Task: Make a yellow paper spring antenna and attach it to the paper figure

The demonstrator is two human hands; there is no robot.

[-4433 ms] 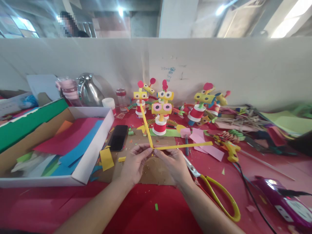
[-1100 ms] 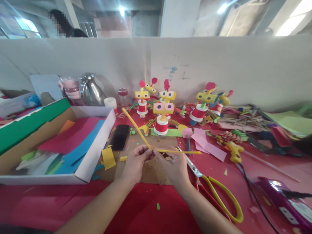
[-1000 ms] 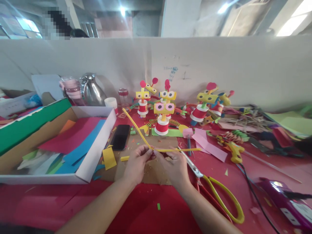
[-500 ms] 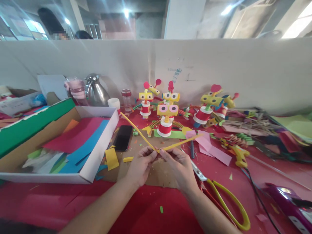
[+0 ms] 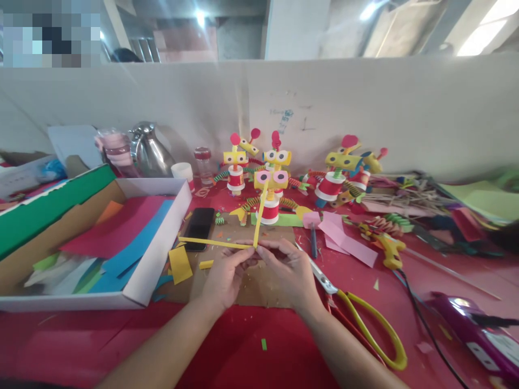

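Note:
Two yellow paper strips meet at a corner between my fingertips. One paper strip (image 5: 214,243) points left toward the phone, and the other yellow strip (image 5: 260,216) stands up and away from me, crossing in front of a paper robot figure (image 5: 269,209). My left hand (image 5: 227,273) pinches the joint from the left. From the right, my right hand (image 5: 290,267) pinches it with thumb and fingers. Beneath both hands lies a brown cardboard sheet (image 5: 259,294). The exact fold at the joint is partly covered by my fingers.
A box of coloured paper (image 5: 133,289) stands left, beside a black phone (image 5: 201,224). Large scissors (image 5: 373,324) lie right of my hand, with a yellow glue gun (image 5: 392,251) and its cord beyond. Several paper robots (image 5: 330,186) line the wall.
The strip ends have swung round: the left one now lies nearly level, and the right one has turned upright. Both hands stay pinched at the joint. The camera view has shifted slightly.

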